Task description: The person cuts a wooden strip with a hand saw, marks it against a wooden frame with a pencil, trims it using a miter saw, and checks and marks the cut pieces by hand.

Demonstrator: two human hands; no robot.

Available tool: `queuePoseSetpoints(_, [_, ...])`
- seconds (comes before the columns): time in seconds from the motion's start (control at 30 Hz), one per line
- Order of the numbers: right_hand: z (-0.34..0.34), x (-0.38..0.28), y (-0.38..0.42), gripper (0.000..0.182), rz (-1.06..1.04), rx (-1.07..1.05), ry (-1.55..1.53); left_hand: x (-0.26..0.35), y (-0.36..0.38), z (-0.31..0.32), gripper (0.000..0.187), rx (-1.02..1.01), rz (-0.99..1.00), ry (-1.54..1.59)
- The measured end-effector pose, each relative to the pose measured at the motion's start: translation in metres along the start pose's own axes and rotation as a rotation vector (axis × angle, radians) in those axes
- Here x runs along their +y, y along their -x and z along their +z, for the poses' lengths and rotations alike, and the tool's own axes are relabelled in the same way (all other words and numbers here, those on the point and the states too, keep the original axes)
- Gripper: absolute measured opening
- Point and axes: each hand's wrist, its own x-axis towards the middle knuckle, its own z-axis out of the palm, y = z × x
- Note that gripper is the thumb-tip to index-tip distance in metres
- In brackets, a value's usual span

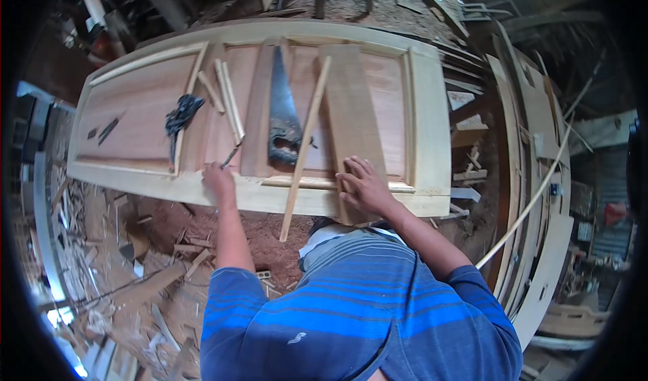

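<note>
My left hand (219, 178) is closed at the near edge of the wooden door panel (270, 197), its fingers around a thin dark tool (231, 155) that points away from me. My right hand (364, 184) lies with spread fingers on a wide brown board (352, 104) set across the panel. Between the hands, a handsaw (283, 121) lies flat with its handle toward me. A narrow wood strip (307, 148) crosses the panel beside the saw and overhangs the near edge. Several thin strips (229, 101) lie beyond my left hand.
A crumpled black plastic bag (182, 114) and small dark pieces (106, 131) lie on the panel's left part. Wood scraps (192, 256) litter the floor. Long boards (523, 178) stand at the right, with a long thin pole (533, 199) across them.
</note>
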Motion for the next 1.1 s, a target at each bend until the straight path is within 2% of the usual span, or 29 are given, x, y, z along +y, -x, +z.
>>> queuePoseSetpoints(0.03, [-0.006,0.001,-0.001,0.051,-0.023,0.059,0.014,0.007,0.003,-0.003,0.016,0.035,-0.05,0.177])
queuePoseSetpoints(0.1, [-0.025,0.0,-0.007,0.049,0.077,0.063,-0.202,0.025,0.002,-0.013,0.015,0.104,-0.161,0.528])
queuePoseSetpoints(0.13, [-0.032,-0.001,-0.01,0.049,0.123,0.06,-0.314,0.048,0.007,-0.032,0.015,0.074,-0.087,0.634])
queuePoseSetpoints(0.17, [-0.035,0.002,-0.014,0.048,0.09,0.149,-0.35,0.085,0.023,-0.059,0.015,0.042,-0.019,0.737])
queuePoseSetpoints(0.2, [-0.046,0.0,-0.019,0.051,0.143,0.104,-0.458,0.122,0.042,-0.077,0.016,0.012,0.044,0.838])
queuePoseSetpoints(0.27, [-0.074,-0.002,-0.028,0.056,0.235,0.009,-0.675,0.187,0.084,-0.085,0.023,-0.213,0.123,1.092])
queuePoseSetpoints(0.33, [-0.078,0.017,-0.026,0.047,0.238,0.032,-0.825,0.251,0.117,-0.104,0.025,-0.342,0.36,1.055])
queuePoseSetpoints(0.4, [-0.083,0.048,-0.019,0.041,0.322,-0.023,-1.048,0.306,0.141,-0.117,0.027,-0.46,0.346,1.044])
queuePoseSetpoints(0.43, [-0.092,0.066,-0.011,0.039,0.306,0.038,-1.065,0.328,0.147,-0.115,0.028,-0.46,0.382,1.027])
queuePoseSetpoints(0.47, [-0.11,0.092,0.003,0.039,0.277,0.042,-0.921,0.35,0.154,-0.112,0.03,-0.458,0.41,1.011])
queuePoseSetpoints(0.53, [-0.133,0.158,0.032,0.037,0.42,-0.01,-0.98,0.388,0.172,-0.102,0.032,-0.455,0.432,0.934])
queuePoseSetpoints(0.6, [-0.149,0.223,0.066,0.032,0.42,0.209,-1.111,0.41,0.195,-0.078,0.034,-0.475,0.442,0.798])
queuePoseSetpoints(0.63, [-0.161,0.254,0.079,0.031,0.451,0.257,-1.018,0.421,0.207,-0.073,0.037,-0.58,0.395,0.745])
queuePoseSetpoints(0.73, [-0.167,0.346,0.139,0.027,0.46,0.353,-0.701,0.447,0.241,-0.052,0.041,-0.558,0.478,0.528])
queuePoseSetpoints(0.8, [-0.156,0.396,0.188,0.026,0.479,0.247,-0.48,0.458,0.259,-0.043,0.048,-0.539,0.423,0.48])
queuePoseSetpoints(0.87, [-0.142,0.422,0.243,0.022,0.562,-0.016,-0.238,0.47,0.272,-0.037,0.049,-0.46,0.369,0.448])
queuePoseSetpoints(0.93, [-0.114,0.439,0.309,0.021,0.64,-0.187,-0.295,0.475,0.284,-0.028,0.045,-0.425,0.322,0.406])
queuePoseSetpoints(1.0, [-0.067,0.47,0.389,0.022,0.668,-0.597,-0.159,0.481,0.291,-0.015,0.04,-0.356,0.309,0.387])
queuePoseSetpoints(1.1, [-0.039,0.457,0.458,0.025,0.722,-0.814,-0.125,0.481,0.304,-0.002,0.033,-0.23,0.313,0.372])
